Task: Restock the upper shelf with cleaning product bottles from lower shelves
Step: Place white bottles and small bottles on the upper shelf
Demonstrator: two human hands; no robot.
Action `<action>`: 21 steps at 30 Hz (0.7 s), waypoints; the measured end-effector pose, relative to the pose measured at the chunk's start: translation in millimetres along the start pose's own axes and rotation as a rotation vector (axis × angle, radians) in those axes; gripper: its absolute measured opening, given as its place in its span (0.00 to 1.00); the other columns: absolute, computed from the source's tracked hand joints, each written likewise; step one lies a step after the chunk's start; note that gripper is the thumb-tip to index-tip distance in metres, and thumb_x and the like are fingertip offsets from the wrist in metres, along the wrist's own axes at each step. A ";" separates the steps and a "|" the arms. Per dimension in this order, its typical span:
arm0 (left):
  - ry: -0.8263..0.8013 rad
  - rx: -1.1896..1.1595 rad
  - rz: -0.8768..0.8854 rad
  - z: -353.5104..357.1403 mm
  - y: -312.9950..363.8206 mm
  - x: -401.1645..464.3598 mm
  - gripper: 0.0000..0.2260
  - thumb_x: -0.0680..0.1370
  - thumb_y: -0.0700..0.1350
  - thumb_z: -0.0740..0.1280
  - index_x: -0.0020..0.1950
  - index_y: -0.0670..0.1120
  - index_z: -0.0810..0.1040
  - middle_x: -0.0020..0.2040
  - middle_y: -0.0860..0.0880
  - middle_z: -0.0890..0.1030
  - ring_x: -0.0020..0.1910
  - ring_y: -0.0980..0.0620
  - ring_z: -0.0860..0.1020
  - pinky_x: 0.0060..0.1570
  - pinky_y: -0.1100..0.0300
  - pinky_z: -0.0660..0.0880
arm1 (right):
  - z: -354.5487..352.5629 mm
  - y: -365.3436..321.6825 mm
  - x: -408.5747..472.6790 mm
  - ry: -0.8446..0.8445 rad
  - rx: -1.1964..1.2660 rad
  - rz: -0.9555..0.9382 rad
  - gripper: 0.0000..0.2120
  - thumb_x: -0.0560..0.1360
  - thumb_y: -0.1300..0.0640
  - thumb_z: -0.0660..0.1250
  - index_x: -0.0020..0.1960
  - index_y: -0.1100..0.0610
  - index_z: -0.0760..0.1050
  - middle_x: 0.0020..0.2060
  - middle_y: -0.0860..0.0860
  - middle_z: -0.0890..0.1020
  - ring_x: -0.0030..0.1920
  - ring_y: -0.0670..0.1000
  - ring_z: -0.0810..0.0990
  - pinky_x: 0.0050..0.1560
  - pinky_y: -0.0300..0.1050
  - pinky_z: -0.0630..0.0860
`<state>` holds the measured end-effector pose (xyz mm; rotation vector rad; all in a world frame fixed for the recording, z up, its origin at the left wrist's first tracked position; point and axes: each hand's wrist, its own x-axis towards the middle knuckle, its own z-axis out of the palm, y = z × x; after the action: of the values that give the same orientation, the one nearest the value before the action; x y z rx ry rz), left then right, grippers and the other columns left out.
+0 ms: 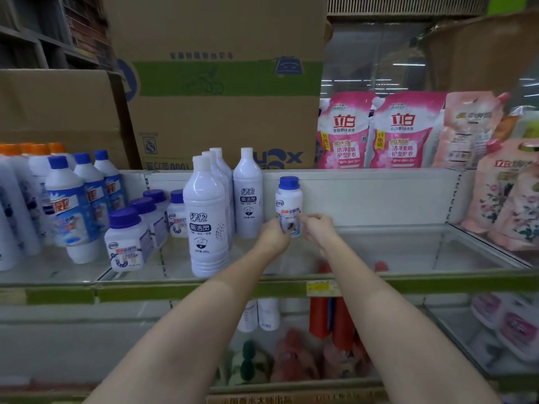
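A small white bottle with a blue cap (288,201) stands upright at the back of the upper shelf (393,252), against the white back wall. My left hand (274,234) grips its lower left side. My right hand (319,228) pinches its lower right side with fingertips. To the left stand tall white bottles (205,220) in a row, one more (248,196) behind. Further left sit similar short blue-capped bottles (127,239).
Blue-capped and orange-capped cleaner bottles (68,205) fill the shelf's left end. Pink detergent pouches (379,132) and cardboard boxes (221,83) stand behind and above. Floral pouches (507,196) are at the right. The lower shelf holds red bottles (329,316) and white bottles (262,314).
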<state>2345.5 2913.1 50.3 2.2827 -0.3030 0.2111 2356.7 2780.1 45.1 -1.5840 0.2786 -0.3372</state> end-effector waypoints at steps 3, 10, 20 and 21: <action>-0.039 0.085 0.076 -10.8 2.9 -25.5 0.11 0.76 0.38 0.63 0.57 0.39 0.79 0.55 0.38 0.82 0.56 0.39 0.79 0.50 0.58 0.73 | -5.9 -3.9 -28.3 0.009 -0.005 0.015 0.04 0.77 0.59 0.70 0.47 0.57 0.75 0.37 0.53 0.78 0.35 0.50 0.73 0.39 0.46 0.72; 0.002 0.265 0.263 -39.2 7.4 -89.1 0.12 0.80 0.51 0.61 0.42 0.45 0.73 0.46 0.40 0.82 0.46 0.39 0.80 0.45 0.51 0.78 | -17.7 -1.0 -103.6 0.138 -0.290 -0.070 0.05 0.75 0.57 0.67 0.43 0.52 0.72 0.40 0.54 0.80 0.40 0.56 0.80 0.43 0.50 0.78; -0.224 0.372 0.226 -51.5 -60.0 -194.4 0.16 0.81 0.47 0.59 0.34 0.44 0.66 0.43 0.40 0.80 0.44 0.39 0.79 0.38 0.55 0.69 | -16.8 74.7 -218.4 0.180 -0.493 0.028 0.08 0.74 0.52 0.69 0.38 0.50 0.74 0.47 0.57 0.86 0.52 0.61 0.84 0.56 0.59 0.80; -0.254 0.372 0.200 -51.8 -71.3 -202.9 0.15 0.80 0.46 0.59 0.34 0.44 0.65 0.43 0.38 0.80 0.45 0.38 0.79 0.38 0.54 0.69 | -14.0 84.3 -228.6 0.158 -0.515 0.038 0.07 0.75 0.53 0.69 0.39 0.50 0.74 0.47 0.56 0.86 0.51 0.60 0.84 0.55 0.59 0.81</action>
<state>2168.8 3028.3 -16.2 2.6517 -0.6730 0.0825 2142.7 2850.4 -48.5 -2.0569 0.5492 -0.3813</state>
